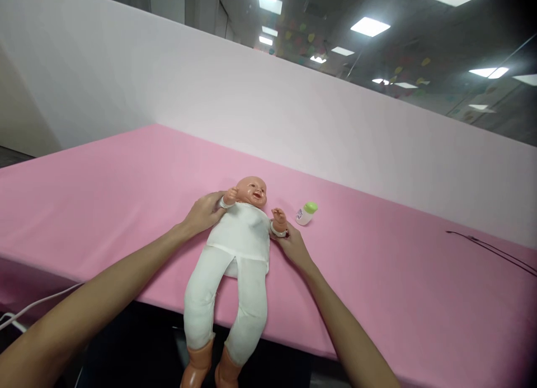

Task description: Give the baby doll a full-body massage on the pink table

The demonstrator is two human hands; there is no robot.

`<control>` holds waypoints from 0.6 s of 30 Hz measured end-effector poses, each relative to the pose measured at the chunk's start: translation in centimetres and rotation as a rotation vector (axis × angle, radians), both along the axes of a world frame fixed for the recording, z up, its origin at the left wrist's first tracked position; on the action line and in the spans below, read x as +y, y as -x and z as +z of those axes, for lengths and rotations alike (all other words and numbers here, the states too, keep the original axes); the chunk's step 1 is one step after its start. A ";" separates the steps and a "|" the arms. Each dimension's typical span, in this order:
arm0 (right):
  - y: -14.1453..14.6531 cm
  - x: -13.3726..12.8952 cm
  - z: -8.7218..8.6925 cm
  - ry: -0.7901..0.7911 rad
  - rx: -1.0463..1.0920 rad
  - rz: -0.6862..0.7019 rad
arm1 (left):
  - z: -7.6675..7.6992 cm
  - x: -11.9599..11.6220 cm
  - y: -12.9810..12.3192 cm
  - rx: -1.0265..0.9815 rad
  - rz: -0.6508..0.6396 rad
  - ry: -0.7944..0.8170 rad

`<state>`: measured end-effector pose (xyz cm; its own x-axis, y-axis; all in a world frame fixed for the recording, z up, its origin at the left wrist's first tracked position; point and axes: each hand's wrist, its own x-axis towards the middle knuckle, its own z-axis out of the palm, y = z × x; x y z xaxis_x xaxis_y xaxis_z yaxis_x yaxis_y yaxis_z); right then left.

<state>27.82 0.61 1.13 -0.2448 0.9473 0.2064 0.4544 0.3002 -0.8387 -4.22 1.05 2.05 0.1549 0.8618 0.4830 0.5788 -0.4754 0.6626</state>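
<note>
A baby doll (pixel 241 231) in white cloth lies on its back on the pink table cover (pixel 361 287), its head toward the wall and its legs hanging past the front edge. My left hand (pixel 205 211) is closed around the doll's arm and side at the left, with some fingers hidden behind it. At the other side, my right hand (pixel 293 243) grips the doll's arm near the wrist, its fingertips partly hidden. A small clear bottle (pixel 306 214) with a green cap and a printed label stands, slightly tilted in view, just beyond my right hand.
Behind the table runs a white partition wall (pixel 268 108). A thin dark cord (pixel 490 245) lies along the right side of the cover. A white cable (pixel 46 302) hangs at the left front edge. Ceiling lights show above the partition.
</note>
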 end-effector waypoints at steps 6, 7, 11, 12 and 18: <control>-0.2 1.4 -1.6 0.047 0.252 -0.165 | -1.4 1.2 0.2 -0.307 0.155 0.086; -0.2 1.4 -1.6 0.032 0.252 -0.174 | -1.5 1.3 0.2 -0.347 0.144 0.084; -0.2 0.9 -1.1 -0.066 0.109 -0.089 | -1.4 1.2 0.4 -0.240 -0.049 0.006; -0.2 0.6 -0.9 -0.119 0.033 -0.041 | -1.2 1.1 0.4 -0.177 -0.109 -0.032; 0.1 -0.5 0.0 -0.357 -0.285 0.093 | -0.9 0.7 0.0 -0.032 -0.226 -0.159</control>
<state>27.69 0.14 1.09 -0.4201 0.8003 0.4279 0.6093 0.5981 -0.5206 -4.21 1.73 1.18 0.3168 0.7199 0.6176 0.4259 -0.6898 0.5855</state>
